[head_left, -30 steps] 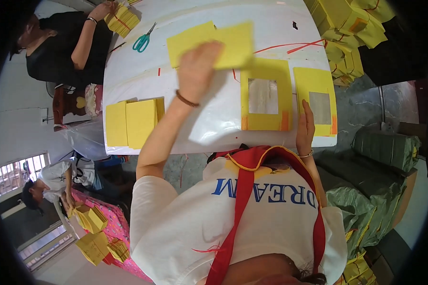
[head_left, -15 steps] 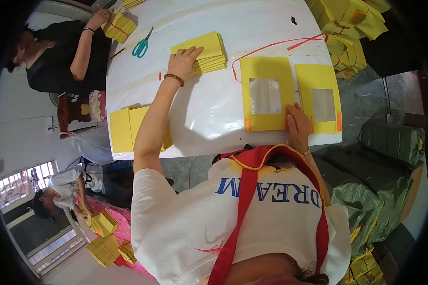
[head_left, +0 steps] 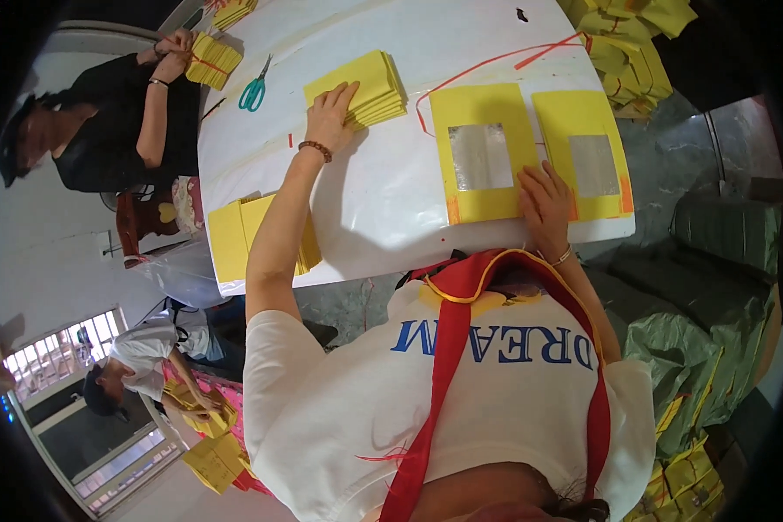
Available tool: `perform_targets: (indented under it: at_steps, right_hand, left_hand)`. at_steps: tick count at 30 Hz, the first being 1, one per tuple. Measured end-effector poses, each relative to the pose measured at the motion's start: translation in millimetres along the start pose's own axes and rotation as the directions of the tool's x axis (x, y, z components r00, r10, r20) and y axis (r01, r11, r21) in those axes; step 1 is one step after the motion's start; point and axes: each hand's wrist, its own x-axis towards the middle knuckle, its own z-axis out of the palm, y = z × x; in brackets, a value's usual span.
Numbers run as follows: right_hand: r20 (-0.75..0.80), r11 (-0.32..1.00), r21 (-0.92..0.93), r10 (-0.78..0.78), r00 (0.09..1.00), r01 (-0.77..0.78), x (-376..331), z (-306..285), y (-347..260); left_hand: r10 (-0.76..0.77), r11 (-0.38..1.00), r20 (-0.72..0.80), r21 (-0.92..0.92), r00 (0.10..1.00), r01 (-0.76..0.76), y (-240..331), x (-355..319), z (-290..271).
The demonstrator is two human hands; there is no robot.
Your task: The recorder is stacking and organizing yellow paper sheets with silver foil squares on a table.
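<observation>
My left hand [head_left: 331, 116] lies on a stack of flat yellow paper bags [head_left: 365, 76], fingers over the top sheet. The bags are fanned in steps at the near edge. To the right, a flat yellow bag with a silvery clear window [head_left: 481, 157] lies beside a second windowed yellow bag [head_left: 594, 165]. My right hand [head_left: 545, 204] rests between these two, fingers stretched out, touching the near right corner of the first bag. Both windowed bags show orange marks at their near corners, and what lies beneath them is hidden.
Teal-handled scissors [head_left: 254, 90] and a red strip [head_left: 496, 61] lie on the white table [head_left: 383, 200]. More yellow bags [head_left: 228, 244] are stacked at the near left corner. One co-worker [head_left: 104, 130] handles a tied bundle [head_left: 213, 61]; another [head_left: 148, 352] works behind. Bundles [head_left: 622, 65] stand off the right edge.
The view has shifted slightly. Both hands stay on the same bags; the right fingers are a little more spread. The far-left co-worker now has both hands at the tied bundle.
</observation>
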Motion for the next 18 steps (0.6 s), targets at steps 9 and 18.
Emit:
perform_targets:
  at_steps: [9, 18]
  right_hand:
    - [0.07, 0.994, -0.091, -0.053, 0.996, 0.059, 4, 2, 10]
    - [0.082, 0.996, -0.052, -0.064, 0.995, 0.068, 8, 1, 14]
  left_hand:
    - [0.01, 0.997, -0.077, 0.081, 0.997, -0.003, 14, -3, -16]
    - [0.342, 0.833, -0.261, -0.36, 0.903, -0.42, 147, -53, 17]
